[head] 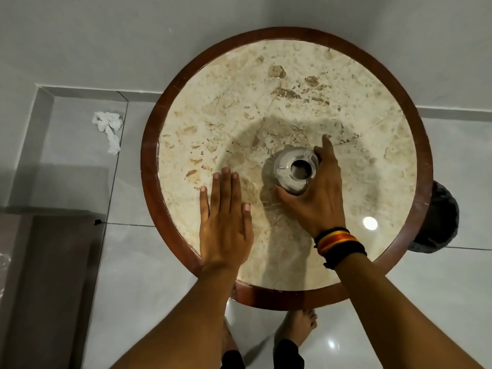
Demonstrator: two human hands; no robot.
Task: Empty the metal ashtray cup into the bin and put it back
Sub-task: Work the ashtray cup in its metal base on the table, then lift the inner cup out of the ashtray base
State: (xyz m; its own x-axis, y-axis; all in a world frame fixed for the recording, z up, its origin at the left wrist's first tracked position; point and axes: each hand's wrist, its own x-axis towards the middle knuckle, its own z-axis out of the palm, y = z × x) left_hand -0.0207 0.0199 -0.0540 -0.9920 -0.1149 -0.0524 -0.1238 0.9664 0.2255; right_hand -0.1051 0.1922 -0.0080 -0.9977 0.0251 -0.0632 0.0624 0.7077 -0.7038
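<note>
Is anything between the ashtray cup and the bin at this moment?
Nothing visible on the tabletop blocks it. The right hand wraps the metal ashtray cup; the bin sits on the floor past the table's right edge, partly hidden beneath it.

Landmark: metal ashtray cup on round table.
Right hand wraps cup's right and near sides.
Left hand flat on tabletop, left of cup, apart.
Tabletop beyond cup bare.
Black bin right of cup, past table rim.
</note>
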